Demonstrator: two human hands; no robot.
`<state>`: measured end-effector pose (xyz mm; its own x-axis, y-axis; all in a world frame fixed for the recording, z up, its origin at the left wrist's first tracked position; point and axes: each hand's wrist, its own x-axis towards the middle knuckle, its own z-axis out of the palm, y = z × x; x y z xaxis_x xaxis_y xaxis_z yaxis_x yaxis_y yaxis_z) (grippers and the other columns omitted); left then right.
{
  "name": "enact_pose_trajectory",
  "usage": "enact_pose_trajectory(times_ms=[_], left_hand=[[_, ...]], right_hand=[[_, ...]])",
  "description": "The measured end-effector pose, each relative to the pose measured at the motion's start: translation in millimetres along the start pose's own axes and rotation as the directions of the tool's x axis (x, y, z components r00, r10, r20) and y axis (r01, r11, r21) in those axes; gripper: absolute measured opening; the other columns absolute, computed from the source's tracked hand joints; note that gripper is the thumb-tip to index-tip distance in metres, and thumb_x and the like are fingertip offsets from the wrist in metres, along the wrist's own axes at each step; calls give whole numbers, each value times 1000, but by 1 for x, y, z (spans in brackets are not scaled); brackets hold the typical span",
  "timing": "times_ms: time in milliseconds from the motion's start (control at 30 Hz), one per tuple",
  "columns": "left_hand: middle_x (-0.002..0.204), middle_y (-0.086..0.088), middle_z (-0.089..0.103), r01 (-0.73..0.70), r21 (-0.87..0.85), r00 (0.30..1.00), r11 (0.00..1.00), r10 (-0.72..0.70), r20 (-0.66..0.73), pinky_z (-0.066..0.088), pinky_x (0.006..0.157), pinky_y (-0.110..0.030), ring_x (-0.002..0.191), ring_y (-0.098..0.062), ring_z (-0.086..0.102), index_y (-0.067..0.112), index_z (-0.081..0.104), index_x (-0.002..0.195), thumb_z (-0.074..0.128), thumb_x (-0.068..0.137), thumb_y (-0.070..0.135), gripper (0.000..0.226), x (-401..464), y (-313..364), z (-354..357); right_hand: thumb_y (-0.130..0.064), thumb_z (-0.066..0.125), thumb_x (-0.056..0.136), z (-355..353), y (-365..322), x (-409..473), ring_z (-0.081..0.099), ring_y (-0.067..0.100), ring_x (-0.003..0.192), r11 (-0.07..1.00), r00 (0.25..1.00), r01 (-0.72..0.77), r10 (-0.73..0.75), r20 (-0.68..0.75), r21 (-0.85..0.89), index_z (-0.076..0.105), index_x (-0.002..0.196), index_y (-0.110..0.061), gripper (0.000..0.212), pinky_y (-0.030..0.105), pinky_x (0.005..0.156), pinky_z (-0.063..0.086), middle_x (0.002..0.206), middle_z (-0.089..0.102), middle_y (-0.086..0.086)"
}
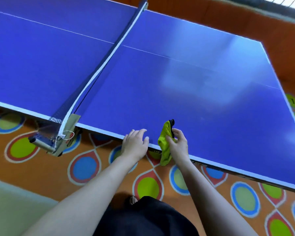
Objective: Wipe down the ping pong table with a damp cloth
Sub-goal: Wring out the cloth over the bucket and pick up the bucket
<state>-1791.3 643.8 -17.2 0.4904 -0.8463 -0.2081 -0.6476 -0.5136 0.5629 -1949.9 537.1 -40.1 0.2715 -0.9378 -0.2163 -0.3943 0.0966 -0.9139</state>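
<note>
A blue ping pong table (186, 86) with white lines fills the upper part of the head view, its near edge running diagonally. My right hand (178, 144) grips a bunched yellow-green cloth (165, 143) with a black edge, held over the table's near edge; the cloth's lower end hangs below the edge. My left hand (136, 142) lies with straight fingers on the tabletop at the edge, just left of the cloth. Pale hazy patches show on the right half of the table.
The net (99, 68) with its white top band crosses the table, and its clamp post (58, 133) sticks out at the near side. A patterned orange floor (85, 169) lies below. An orange wall runs behind the far edge.
</note>
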Motion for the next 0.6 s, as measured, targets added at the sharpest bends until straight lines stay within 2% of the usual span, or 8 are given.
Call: enact_pose_trajectory(times_ms=[100,200,300,400,500,600], left_hand=[[135,9,57,-21,-279,990,960,-19,-140,43,105,-40,128,-12,49,29,50,139,40,98,61,53,-16,-6,-37],[126,15,59,-75,-397,965,915,-34,-261,47,100,-34,121,-2,52,31,53,135,43,92,72,61,-40,-19,-80],[121,20,60,-83,-451,923,889,-102,-372,47,98,-28,116,3,53,34,55,131,58,89,63,51,-70,-40,-128],[119,19,64,-75,-512,816,856,-242,-525,49,95,-27,112,1,58,32,59,128,68,89,48,44,-101,-69,-172],[109,13,70,-99,-628,695,772,-398,-599,56,88,-38,101,-5,66,28,66,117,68,90,35,28,-135,-105,-218],[99,15,72,-73,-653,593,754,-494,-636,55,86,-34,95,-3,67,32,69,105,69,91,24,17,-172,-143,-264]], right_hand=[[-22,69,99,28,-57,-18,72,12,101,994,997,37,-43,61,102,62,112,-43,25,43,89,61,109,72,-17],[-19,69,100,68,-110,-39,72,12,104,979,980,70,-103,169,191,65,117,-31,22,37,86,61,111,74,-12],[-12,68,101,113,-166,-65,72,3,98,961,948,71,-148,281,268,64,121,-18,22,18,74,55,113,73,-6],[-9,70,100,159,-213,-95,71,5,92,948,879,63,-200,432,311,63,120,-13,22,20,74,56,104,74,-10],[-13,72,99,205,-246,-127,70,6,87,951,785,56,-229,576,303,65,116,-14,18,29,77,57,94,74,-16],[-17,75,97,252,-273,-158,63,-6,73,956,736,152,-279,617,251,68,106,-19,12,16,70,51,83,71,-19]])
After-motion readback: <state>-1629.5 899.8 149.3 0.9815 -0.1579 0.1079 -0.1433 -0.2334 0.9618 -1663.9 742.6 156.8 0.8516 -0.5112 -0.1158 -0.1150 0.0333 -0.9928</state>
